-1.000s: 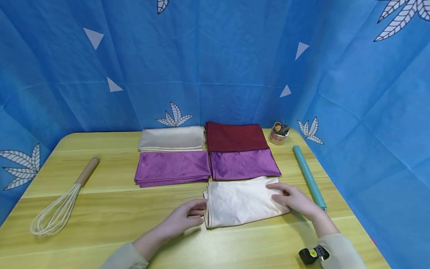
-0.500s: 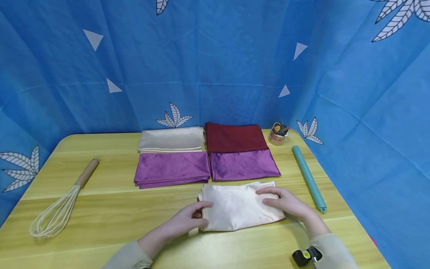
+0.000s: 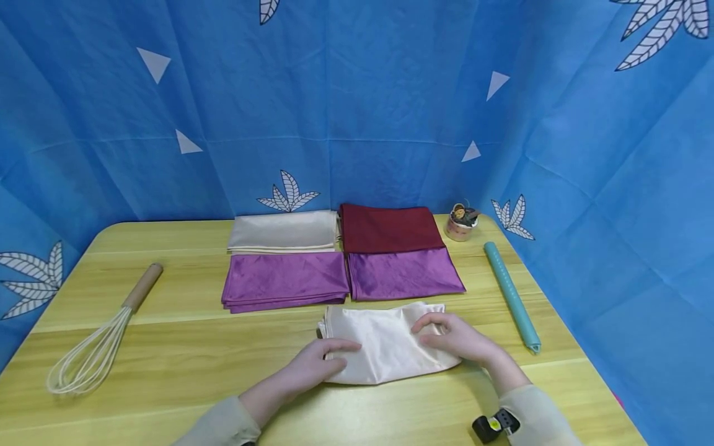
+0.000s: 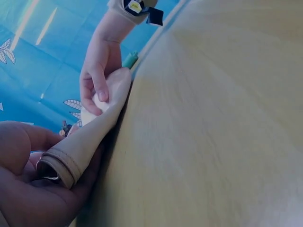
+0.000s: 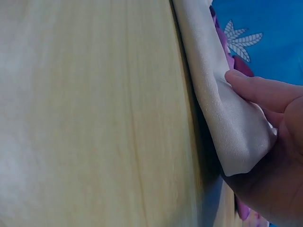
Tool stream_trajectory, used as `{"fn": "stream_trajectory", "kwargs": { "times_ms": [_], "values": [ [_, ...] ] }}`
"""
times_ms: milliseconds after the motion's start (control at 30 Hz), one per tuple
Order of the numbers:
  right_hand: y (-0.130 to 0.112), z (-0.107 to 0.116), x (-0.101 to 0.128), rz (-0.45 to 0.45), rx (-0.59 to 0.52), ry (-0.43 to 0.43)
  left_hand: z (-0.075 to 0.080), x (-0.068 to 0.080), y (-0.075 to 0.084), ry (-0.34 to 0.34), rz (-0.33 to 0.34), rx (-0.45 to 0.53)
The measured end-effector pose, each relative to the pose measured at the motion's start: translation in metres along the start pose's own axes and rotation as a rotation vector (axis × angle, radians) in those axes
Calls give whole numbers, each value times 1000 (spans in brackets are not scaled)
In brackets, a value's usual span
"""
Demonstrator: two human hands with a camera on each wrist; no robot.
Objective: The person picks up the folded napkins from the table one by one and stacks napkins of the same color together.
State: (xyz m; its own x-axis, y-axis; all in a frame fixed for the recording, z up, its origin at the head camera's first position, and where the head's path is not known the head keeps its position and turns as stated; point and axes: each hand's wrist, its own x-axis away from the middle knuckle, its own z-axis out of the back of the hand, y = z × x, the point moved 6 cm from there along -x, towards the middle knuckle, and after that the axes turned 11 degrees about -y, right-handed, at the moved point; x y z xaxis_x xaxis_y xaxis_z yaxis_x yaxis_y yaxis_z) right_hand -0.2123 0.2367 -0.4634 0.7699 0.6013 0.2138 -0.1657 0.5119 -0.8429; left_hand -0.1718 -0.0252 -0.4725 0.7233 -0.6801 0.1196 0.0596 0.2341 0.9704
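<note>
A folded cream satin cloth [image 3: 385, 350] lies at the front middle of the table. My left hand [image 3: 311, 370] grips its left end. In the left wrist view, that hand's fingers go around the cloth's layered edge [image 4: 64, 165]. At the other end, my right hand [image 3: 460, 337] holds the cloth, with thumb and fingertips on its top. The right wrist view shows the right thumb [image 5: 251, 87] lying against the cloth and the palm around its rounded end. A soft crease runs across the cloth between the hands.
Behind lie two folded purple cloths [image 3: 284, 279], a dark red cloth [image 3: 390, 229] and another cream cloth [image 3: 281, 230]. A whisk [image 3: 106, 337] lies left. On the right are a teal rod [image 3: 512, 296] and a small decorated pot [image 3: 460, 228]. Blue curtain [image 3: 334, 111] surrounds the table.
The cream cloth has slid left and slightly toward me with my right hand. My left hand has gone from beside its left edge to gripping it.
</note>
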Motion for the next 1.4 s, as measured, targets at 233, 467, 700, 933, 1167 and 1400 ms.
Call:
{"fn": "stream_trajectory", "kwargs": {
  "times_ms": [233,467,700,933,1167,1400],
  "values": [
    [-17,-2,-3,27,3,5,17,7,2,63,-23,-56],
    [-40,-4,-14,68,16,7,43,15,7,134,-32,-112],
    [-60,-3,-41,138,80,68,80,25,14,249,-28,-157],
    [-89,5,-80,194,132,125,123,34,25,361,-51,-201],
    [-106,12,-121,175,104,176,166,37,25,450,-39,-216],
    [-112,12,-163,98,73,247,203,38,19,480,26,-309]
  ]
}}
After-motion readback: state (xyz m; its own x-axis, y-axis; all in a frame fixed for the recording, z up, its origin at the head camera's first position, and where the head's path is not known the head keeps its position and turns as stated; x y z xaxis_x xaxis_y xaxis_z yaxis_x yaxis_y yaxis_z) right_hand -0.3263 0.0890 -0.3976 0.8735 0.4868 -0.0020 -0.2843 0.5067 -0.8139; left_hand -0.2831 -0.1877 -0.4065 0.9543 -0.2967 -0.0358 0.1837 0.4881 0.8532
